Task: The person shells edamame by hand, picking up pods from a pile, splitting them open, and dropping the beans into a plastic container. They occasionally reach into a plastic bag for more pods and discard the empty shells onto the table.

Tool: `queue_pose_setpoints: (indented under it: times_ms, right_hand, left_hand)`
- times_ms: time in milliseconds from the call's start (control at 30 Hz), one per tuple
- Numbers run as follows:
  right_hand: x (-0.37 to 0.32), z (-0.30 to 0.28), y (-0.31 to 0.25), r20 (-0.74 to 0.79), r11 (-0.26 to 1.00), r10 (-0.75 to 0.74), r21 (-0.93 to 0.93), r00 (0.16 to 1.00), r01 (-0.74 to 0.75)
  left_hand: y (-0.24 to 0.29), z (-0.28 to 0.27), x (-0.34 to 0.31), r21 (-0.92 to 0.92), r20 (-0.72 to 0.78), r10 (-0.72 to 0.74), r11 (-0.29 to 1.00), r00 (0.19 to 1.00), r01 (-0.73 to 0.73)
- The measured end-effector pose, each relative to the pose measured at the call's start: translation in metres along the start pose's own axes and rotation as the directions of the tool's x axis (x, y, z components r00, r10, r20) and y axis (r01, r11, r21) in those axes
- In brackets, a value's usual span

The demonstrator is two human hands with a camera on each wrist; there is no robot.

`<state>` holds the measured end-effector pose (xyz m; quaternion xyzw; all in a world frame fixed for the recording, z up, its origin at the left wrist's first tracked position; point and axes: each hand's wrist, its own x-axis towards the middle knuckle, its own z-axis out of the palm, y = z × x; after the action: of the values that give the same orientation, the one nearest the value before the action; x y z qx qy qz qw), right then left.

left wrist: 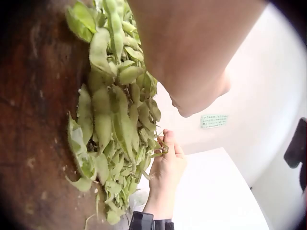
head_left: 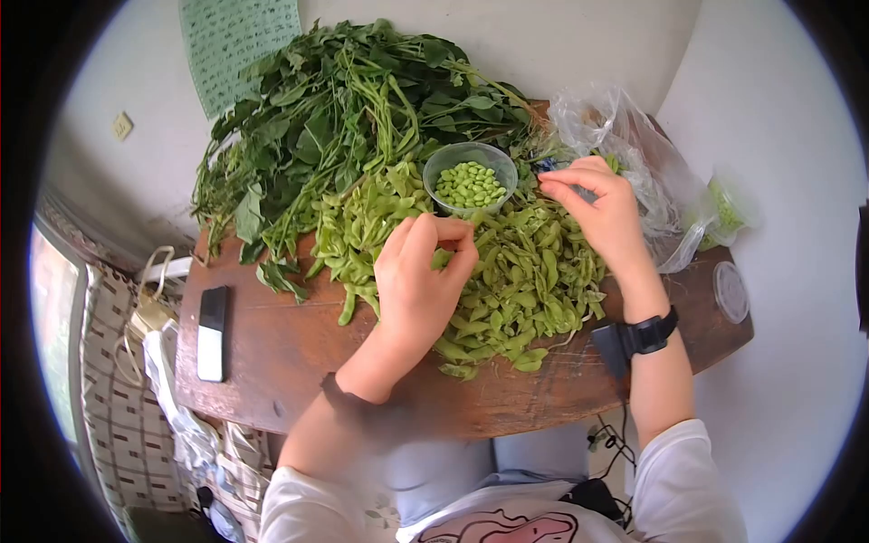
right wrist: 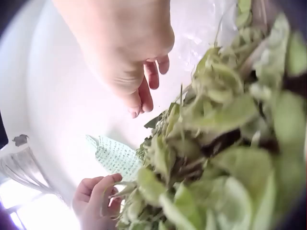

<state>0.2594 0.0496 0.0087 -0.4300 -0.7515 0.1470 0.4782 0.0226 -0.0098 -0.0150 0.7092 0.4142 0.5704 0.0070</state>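
Observation:
My left hand is over the near side of the soybean pod pile, its thumb and fingers curled together. In the right wrist view a thin green pod edge shows at the fingers of this left hand; most of the pod is hidden. My right hand hangs above the pile's right side with loosely bent fingers, nothing visible between them in the right wrist view. Just beyond my hands, a clear plastic bowl holds shelled green soybeans.
A heap of leafy soybean stalks covers the back left of the wooden table. At the right are a crumpled clear plastic bag, a tub of green contents and a round lid. A phone lies near the left edge.

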Motion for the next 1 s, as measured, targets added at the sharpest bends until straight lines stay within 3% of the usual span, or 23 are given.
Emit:
queue_pose_setpoints:
  times_ms: [33,100,167,200,233,333,367,433,467,500,567,600,633,700,733,767,833,867,933,967,1000]
  right_hand:
    - [0.003,-0.004,0.005,0.027,0.985,-0.148,-0.083,0.989,0.150]
    - [0.003,-0.013,0.010,0.080,0.993,-0.103,-0.053,0.991,0.107]
    - [0.002,-0.024,0.016,0.235,0.958,0.121,0.228,0.964,-0.176]
    - [0.003,-0.027,0.022,0.209,0.989,-0.058,0.147,0.976,0.027]
    - [0.001,-0.029,0.023,0.214,0.991,-0.035,0.135,0.976,0.006]
    - [0.004,-0.038,0.020,0.173,0.919,0.292,0.220,0.941,-0.326]
    - [0.005,-0.040,0.027,0.166,0.919,0.296,0.218,0.941,-0.328]
    - [0.007,-0.040,0.048,-0.209,0.986,0.158,0.077,0.965,-0.144]
    - [0.010,-0.041,0.059,-0.321,0.994,-0.020,-0.110,0.947,-0.016]
    - [0.012,-0.047,0.064,-0.321,0.993,-0.016,-0.113,0.947,-0.021]
    - [0.006,-0.057,0.076,-0.369,0.955,0.230,-0.093,0.901,-0.282]
    - [0.005,-0.059,0.082,-0.406,0.936,0.335,0.040,0.850,-0.349]
    - [0.002,-0.060,0.087,-0.404,0.931,0.347,0.039,0.846,-0.363]
    - [0.003,-0.064,0.092,-0.463,0.967,0.239,0.027,0.854,-0.255]
    - [0.005,-0.066,0.094,-0.454,0.978,0.085,-0.131,0.887,-0.161]
    - [0.003,-0.069,0.095,-0.454,0.977,0.090,-0.134,0.886,-0.168]
    - [0.004,-0.074,0.062,-0.334,0.840,0.452,-0.154,0.827,-0.521]
    - [0.002,-0.074,0.071,-0.336,0.835,0.456,-0.157,0.824,-0.527]
    - [0.003,-0.066,0.082,-0.400,0.966,0.064,-0.203,0.914,-0.157]
    - [0.001,-0.071,0.085,-0.401,0.967,0.064,-0.200,0.914,-0.155]
    - [0.001,-0.077,0.067,-0.189,0.944,0.276,-0.132,0.943,-0.302]
  left_hand:
    - [0.000,-0.001,0.001,0.007,0.007,0.011,1.000,1.000,-0.012]
    - [0.002,-0.001,0.004,0.009,-0.007,0.021,1.000,1.000,-0.021]
    - [0.008,0.003,0.006,-0.015,-0.032,0.006,1.000,0.999,-0.007]
    - [0.008,-0.001,0.007,0.061,0.002,0.053,0.997,0.999,-0.053]
    - [0.008,-0.004,0.007,0.136,0.040,0.100,0.985,0.994,-0.105]
    - [0.007,-0.003,0.005,0.116,0.058,0.081,0.989,0.995,-0.087]
    - [0.006,-0.004,0.006,0.135,0.083,0.078,0.987,0.994,-0.088]
    - [0.008,-0.007,0.006,0.160,0.109,0.070,0.983,0.992,-0.087]
    - [0.009,-0.008,0.005,0.166,0.129,0.041,0.984,0.991,-0.062]
    - [0.009,-0.008,0.004,0.171,0.150,0.010,0.985,0.989,-0.036]
    - [0.007,-0.004,0.003,0.179,0.122,-0.002,0.984,0.993,-0.020]
    - [0.005,-0.001,0.003,0.194,0.085,-0.006,0.981,0.996,-0.011]
    - [0.003,0.000,0.002,0.190,0.097,-0.013,0.982,0.995,-0.005]
    - [-0.002,0.003,0.006,0.216,-0.009,0.120,0.969,0.993,-0.115]
    - [-0.001,0.003,0.009,0.249,-0.010,0.194,0.951,0.981,-0.185]
    - [-0.001,0.001,0.009,0.244,-0.006,0.190,0.952,0.982,-0.183]
    - [0.002,-0.001,0.006,0.180,0.056,0.092,0.978,0.994,-0.101]
    - [0.007,-0.001,0.004,0.173,0.057,-0.024,0.985,0.998,0.014]
    - [0.007,0.000,0.001,0.167,0.066,-0.039,0.986,0.997,0.027]
    - [0.006,0.000,0.002,0.167,0.068,-0.049,0.985,0.997,0.037]
    - [0.004,-0.001,0.003,0.170,0.067,-0.047,0.985,0.997,0.035]
